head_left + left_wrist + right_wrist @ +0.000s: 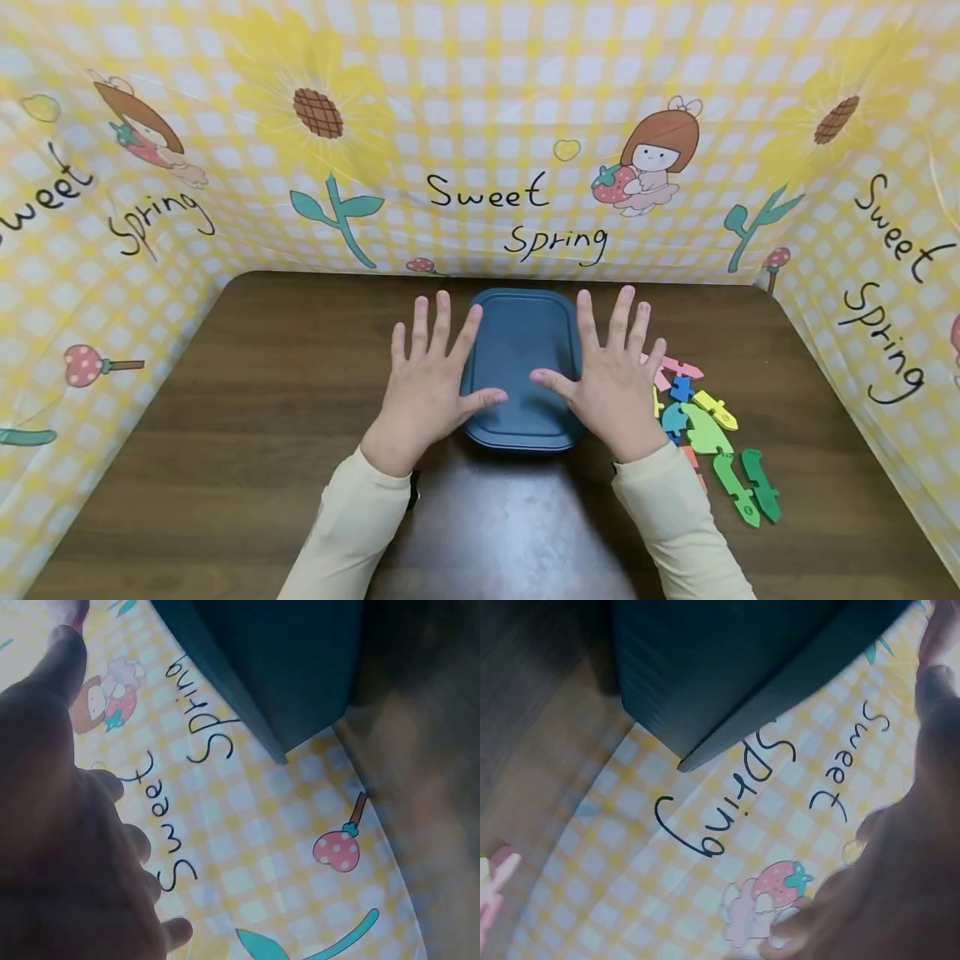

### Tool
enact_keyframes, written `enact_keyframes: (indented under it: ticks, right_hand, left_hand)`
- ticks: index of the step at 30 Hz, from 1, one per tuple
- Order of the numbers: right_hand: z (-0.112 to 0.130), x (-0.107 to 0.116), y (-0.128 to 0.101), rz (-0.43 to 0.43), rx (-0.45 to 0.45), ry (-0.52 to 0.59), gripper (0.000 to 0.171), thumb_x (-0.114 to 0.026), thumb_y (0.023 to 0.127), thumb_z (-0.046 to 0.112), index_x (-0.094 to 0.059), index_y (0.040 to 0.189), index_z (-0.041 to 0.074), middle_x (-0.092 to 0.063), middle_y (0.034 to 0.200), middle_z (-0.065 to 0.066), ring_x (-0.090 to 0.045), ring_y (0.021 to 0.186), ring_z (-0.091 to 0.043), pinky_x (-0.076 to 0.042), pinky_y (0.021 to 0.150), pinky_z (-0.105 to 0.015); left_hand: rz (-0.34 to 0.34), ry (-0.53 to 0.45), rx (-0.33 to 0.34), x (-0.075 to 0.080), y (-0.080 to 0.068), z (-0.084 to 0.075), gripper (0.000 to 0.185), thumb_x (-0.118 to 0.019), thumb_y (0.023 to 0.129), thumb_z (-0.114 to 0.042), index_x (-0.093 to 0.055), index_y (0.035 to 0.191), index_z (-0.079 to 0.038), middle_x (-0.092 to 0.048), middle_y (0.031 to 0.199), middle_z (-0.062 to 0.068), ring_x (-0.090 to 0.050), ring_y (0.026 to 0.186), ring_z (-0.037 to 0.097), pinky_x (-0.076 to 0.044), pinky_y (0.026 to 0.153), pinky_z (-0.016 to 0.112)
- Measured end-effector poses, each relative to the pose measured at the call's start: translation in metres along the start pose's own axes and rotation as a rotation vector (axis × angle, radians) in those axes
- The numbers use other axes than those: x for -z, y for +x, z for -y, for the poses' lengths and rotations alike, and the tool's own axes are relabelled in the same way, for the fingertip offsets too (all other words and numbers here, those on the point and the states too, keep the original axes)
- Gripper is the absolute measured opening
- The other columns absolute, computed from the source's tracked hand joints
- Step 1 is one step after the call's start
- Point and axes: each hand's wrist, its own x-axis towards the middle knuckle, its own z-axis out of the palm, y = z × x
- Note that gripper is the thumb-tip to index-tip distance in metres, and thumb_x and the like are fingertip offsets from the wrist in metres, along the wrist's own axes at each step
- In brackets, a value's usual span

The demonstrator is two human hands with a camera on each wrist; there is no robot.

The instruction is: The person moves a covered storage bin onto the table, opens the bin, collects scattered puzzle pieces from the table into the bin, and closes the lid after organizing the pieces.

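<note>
Brown table (225, 467), box (521, 350) at centre. Left hand (427, 387) and right hand (611, 379) flat, fingers straight on lid edges, gripping nothing. Likely pressing lid; next needs even pressure.

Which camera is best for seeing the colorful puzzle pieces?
The head view: the puzzle pieces lie in full beside the right hand. The right wrist view catches only a pink bit at its edge; the left wrist view shows none.
</note>
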Motion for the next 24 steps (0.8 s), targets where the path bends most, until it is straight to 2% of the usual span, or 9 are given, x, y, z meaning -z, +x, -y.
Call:
enact_keyframes:
  ticks: [4, 8, 13, 16, 21, 24]
  right_hand:
    - [-0.007, 0.003, -0.005, 0.079, 0.044, 0.090, 0.116, -0.070, 0.083, 0.067, -0.001, 0.164, 0.022, 0.024, 0.164, -0.017, 0.013, 0.149, -0.045, -0.009, 0.106, -0.076]
    - [-0.014, -0.003, -0.016, 0.168, 0.069, 0.122, 0.116, -0.069, 0.085, 0.067, 0.001, 0.164, 0.020, 0.022, 0.164, -0.019, 0.009, 0.149, -0.046, -0.011, 0.108, -0.074]
    - [-0.016, -0.015, -0.035, 0.272, 0.086, 0.106, 0.116, -0.062, 0.086, 0.072, 0.002, 0.164, 0.015, 0.011, 0.164, -0.026, 0.000, 0.148, -0.050, -0.019, 0.108, -0.072]
    - [-0.016, -0.020, -0.044, 0.313, 0.083, 0.121, 0.116, -0.058, 0.087, 0.075, 0.001, 0.163, 0.010, 0.006, 0.164, -0.028, -0.002, 0.149, -0.049, -0.023, 0.106, -0.071]
    - [-0.017, -0.025, -0.048, 0.375, 0.055, 0.199, 0.123, -0.057, 0.083, 0.079, 0.002, 0.162, 0.005, 0.005, 0.165, -0.026, -0.006, 0.150, -0.044, -0.026, 0.106, -0.070]
    - [-0.018, -0.025, -0.047, 0.412, 0.024, 0.275, 0.129, -0.065, 0.080, 0.076, 0.005, 0.161, 0.003, 0.007, 0.166, -0.022, -0.008, 0.151, -0.041, -0.026, 0.106, -0.069]
  left_hand:
    - [0.031, -0.037, -0.050, -0.007, -0.006, 0.000, 0.111, -0.061, 0.085, -0.074, -0.004, 0.164, -0.022, 0.014, 0.166, 0.016, 0.020, 0.149, 0.036, -0.003, 0.115, 0.063]
    - [0.092, -0.086, -0.076, -0.016, -0.017, 0.005, 0.112, -0.060, 0.084, -0.074, -0.004, 0.164, -0.020, 0.012, 0.166, 0.018, 0.014, 0.150, 0.039, -0.010, 0.114, 0.064]
    - [0.209, -0.170, -0.041, -0.025, -0.030, 0.012, 0.118, -0.063, 0.084, -0.072, 0.001, 0.163, -0.013, 0.014, 0.165, 0.018, 0.014, 0.151, 0.036, -0.012, 0.114, 0.064]
    - [0.253, -0.226, -0.011, -0.030, -0.035, 0.014, 0.122, -0.067, 0.084, -0.070, 0.005, 0.161, -0.007, 0.013, 0.165, 0.015, 0.014, 0.151, 0.032, -0.011, 0.115, 0.063]
    - [0.264, -0.304, -0.002, -0.036, -0.035, 0.011, 0.124, -0.071, 0.084, -0.064, 0.005, 0.160, -0.002, 0.008, 0.166, 0.016, 0.007, 0.152, 0.032, -0.014, 0.114, 0.062]
    - [0.267, -0.360, 0.004, -0.040, -0.034, 0.010, 0.125, -0.074, 0.084, -0.061, 0.006, 0.160, -0.002, 0.008, 0.167, 0.016, 0.005, 0.153, 0.033, -0.015, 0.115, 0.061]
